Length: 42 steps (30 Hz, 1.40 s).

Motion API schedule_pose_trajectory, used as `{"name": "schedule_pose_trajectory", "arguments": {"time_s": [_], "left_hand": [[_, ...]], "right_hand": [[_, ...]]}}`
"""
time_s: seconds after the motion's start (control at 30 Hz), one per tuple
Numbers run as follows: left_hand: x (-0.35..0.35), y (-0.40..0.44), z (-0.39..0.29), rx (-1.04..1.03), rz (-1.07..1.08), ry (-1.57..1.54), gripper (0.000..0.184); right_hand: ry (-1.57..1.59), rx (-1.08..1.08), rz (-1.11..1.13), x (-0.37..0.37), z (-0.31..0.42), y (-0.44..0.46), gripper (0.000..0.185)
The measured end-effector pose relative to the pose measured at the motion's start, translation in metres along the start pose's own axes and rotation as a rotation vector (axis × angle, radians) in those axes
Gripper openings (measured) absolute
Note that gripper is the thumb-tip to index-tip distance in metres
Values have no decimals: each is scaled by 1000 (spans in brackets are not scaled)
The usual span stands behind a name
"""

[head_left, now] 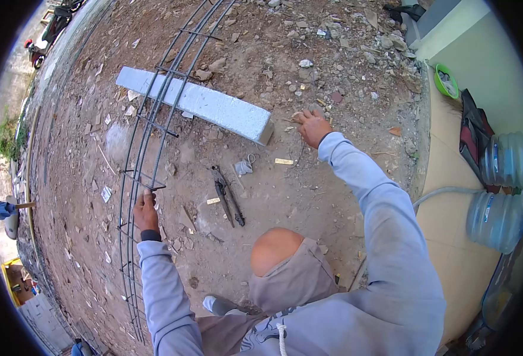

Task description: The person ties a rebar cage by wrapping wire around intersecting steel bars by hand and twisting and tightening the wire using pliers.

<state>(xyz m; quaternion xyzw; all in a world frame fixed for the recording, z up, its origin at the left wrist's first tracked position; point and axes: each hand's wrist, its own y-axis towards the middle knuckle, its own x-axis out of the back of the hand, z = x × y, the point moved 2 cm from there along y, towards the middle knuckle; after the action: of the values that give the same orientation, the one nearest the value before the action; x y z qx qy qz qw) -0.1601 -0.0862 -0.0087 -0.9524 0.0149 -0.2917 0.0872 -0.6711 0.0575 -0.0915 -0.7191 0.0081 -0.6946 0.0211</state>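
A long cage of thin steel bars point(164, 89) with crosswise stirrups runs from the top to the lower left and lies across a pale white block point(196, 105). My left hand point(146, 213) is closed on the cage near one stirrup. Right of the block's end, my right hand point(314, 127) is low over the dirt, fingers bent around something too small to make out. A pair of long-handled pincers point(226, 197) lies on the ground between my hands, beside a small grey bundle with wire point(245, 165).
Rubble and stones cover the dirt ground. Along the right wall stand a green basin point(446, 81), a dark bag point(475, 133) and large water bottles point(496, 221). A yellow crate point(17, 282) sits at the lower left.
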Motion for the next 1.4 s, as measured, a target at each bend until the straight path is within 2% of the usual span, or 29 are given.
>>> {"name": "schedule_pose_trajectory", "arguments": {"time_s": [0.03, 0.07, 0.17, 0.2, 0.3, 0.37, 0.4, 0.53, 0.6, 0.67, 0.8, 0.93, 1.03, 1.13, 1.23, 1.4], "left_hand": [[-1, 1, 1, 5, -14, 19, 40], [-3, 5, 1, 7, -28, 30, 40], [-6, 12, 3, 39, -53, -21, 41], [-6, 12, 0, 40, -45, -35, 41], [-13, 17, 8, 29, -91, -62, 41], [-16, 13, 3, 29, -162, -35, 41], [-16, 11, -1, 52, -130, -44, 39], [-10, 14, -6, 44, -31, -66, 37], [-8, 16, -3, 80, 39, -107, 36], [-6, 17, 1, 61, 123, -223, 36], [-2, 14, -7, 62, 222, -285, 34], [-4, 18, -3, 52, 217, -312, 32], [-7, 21, -2, 47, 217, -340, 31], [-5, 15, -10, 57, 210, -247, 30], [-5, 14, -9, 46, 197, -227, 29], [-3, 11, -7, 16, 26, -103, 29]], "right_hand": [[64, 3, 49, 0, -4, 1, 27], [39, 27, 2, -8, -11, 0, 30], [-212, 18, 117, 28, -27, -8, 25], [-179, 68, 35, 43, -32, -12, 17], [1, 3, -384, 106, -36, -10, 12], [-21, -141, -378, 143, -26, -11, 11], [-16, -199, -378, 157, -15, -9, 11], [328, 81, -28, 173, 86, -11, 10], [529, 191, 24, 175, 142, -5, 13], [577, 198, 34, 161, 185, 15, 17], [792, 27, 58, 123, 248, 75, 18], [793, -230, 41, 103, 291, 107, 19], [832, -446, -63, 90, 315, 119, 21], [1140, -580, -71, 75, 335, 130, 23], [1722, -634, 113, 75, 352, 132, 24], [2013, -566, 137, 62, 361, 138, 21]]}}
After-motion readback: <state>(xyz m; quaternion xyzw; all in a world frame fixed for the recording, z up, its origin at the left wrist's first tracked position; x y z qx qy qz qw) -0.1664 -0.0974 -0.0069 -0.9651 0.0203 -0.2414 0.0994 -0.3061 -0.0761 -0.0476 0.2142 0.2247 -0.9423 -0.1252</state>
